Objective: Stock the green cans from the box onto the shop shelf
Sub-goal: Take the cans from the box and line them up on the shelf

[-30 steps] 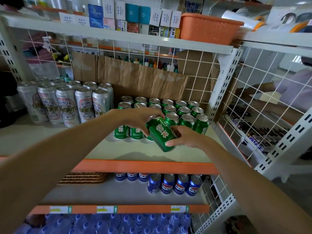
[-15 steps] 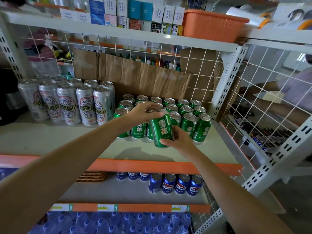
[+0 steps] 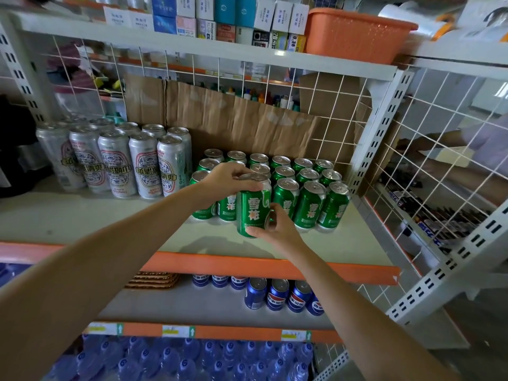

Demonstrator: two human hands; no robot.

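I see a pale shelf [image 3: 110, 215] with an orange front lip [image 3: 247, 266]. Tall silver cans [image 3: 115, 166] stand in rows at its left rear. Green cans [image 3: 310, 204] stand packed in rows at the right rear, just beside them. Creased cardboard [image 3: 233, 125] stands upright behind both groups. One more green can [image 3: 253, 213] is upright before the block; I can't tell whether it touches the board.

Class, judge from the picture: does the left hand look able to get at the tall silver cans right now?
Probably not yet: the left hand grips the green can at the top, the right hand lower down. Otherwise the way looks free: the silver cans stand to its left, bare shelf in front.
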